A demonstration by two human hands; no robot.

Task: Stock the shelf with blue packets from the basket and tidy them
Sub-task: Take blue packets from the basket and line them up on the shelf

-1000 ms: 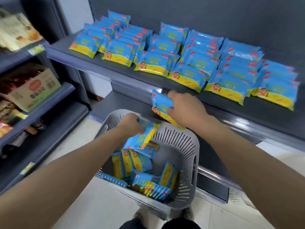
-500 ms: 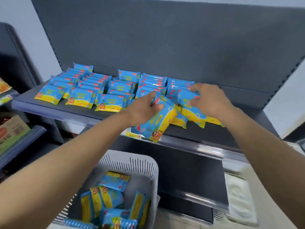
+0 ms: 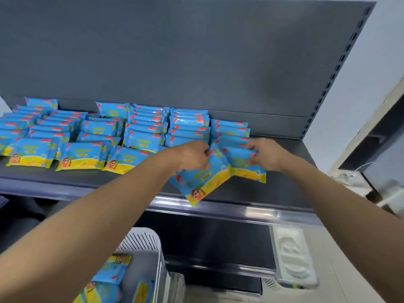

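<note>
Since half a second ago both hands have drawn closer together at the right end of the stock, and the basket has slid lower in the head view. Now the left hand [image 3: 193, 157] has its fingers curled over the upper edge of a tilted packet [image 3: 201, 180] – blue above, yellow below, turned cornerwise so that its lowest corner reaches the front lip of the shelf [image 3: 65, 182]. Just beside it, the right hand [image 3: 265, 155] pinches the top right edge of the front packet [image 3: 242, 162] of the rightmost row, thumb and fingers closed on the wrapper; that packet lies flat on the shelf and touches the tilted one along its left side. Behind and to the left, rows of blue packets [image 3: 91, 132] lie overlapped front to back, stretching to the left edge of the view, with the dark grey back panel [image 3: 175, 62] rising behind them. Below the shelf, under the left forearm, the white slotted basket [image 3: 142, 239] shows only its right part, and a few loose packets [image 3: 111, 270] lie inside it at odd angles. A white tray [image 3: 293, 259] sits low on the right, beside the bottom shelf – blurred, so I cannot tell what it holds.
</note>
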